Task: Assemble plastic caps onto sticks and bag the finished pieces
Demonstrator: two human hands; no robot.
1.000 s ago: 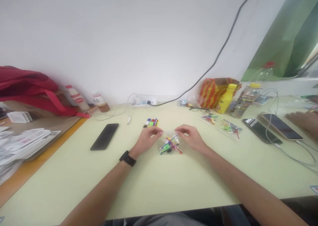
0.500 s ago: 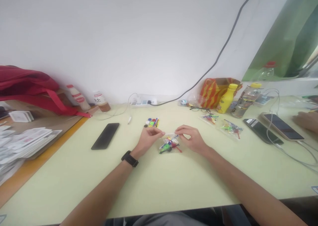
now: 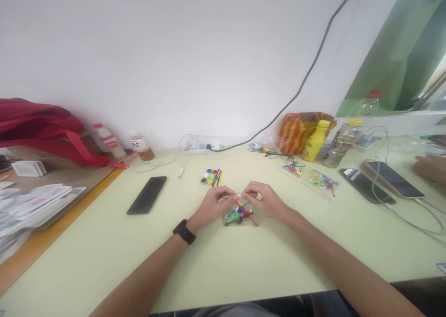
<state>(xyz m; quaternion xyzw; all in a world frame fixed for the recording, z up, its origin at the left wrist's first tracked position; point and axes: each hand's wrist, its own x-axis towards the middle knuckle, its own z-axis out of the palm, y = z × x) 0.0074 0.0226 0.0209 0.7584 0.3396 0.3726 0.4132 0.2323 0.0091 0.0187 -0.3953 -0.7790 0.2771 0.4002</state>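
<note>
A small clear plastic bag [image 3: 239, 215] holds colourful plastic pieces, green, red, blue and white among them. My left hand [image 3: 216, 204] pinches the bag's top edge from the left, with a black watch on that wrist. From the right, my right hand [image 3: 265, 200] pinches the same edge, its fingertips close to the left ones. The fingers hide part of the top edge. Just beyond my left hand lie several coloured discs [image 3: 209, 176] and a few thin coloured sticks [image 3: 218, 177].
Two more filled bags [image 3: 323, 183] lie to the right, near two phones [image 3: 397, 180] with cables. A black phone [image 3: 147, 195] lies left. Bottles [image 3: 316, 140], an orange striped bag [image 3: 294, 131] and a power strip [image 3: 200, 147] stand along the wall. Another person's hand [image 3: 430, 168] is far right.
My hands have drawn closer together along the bag's top edge. The bag and hands sit slightly lower in the view.
</note>
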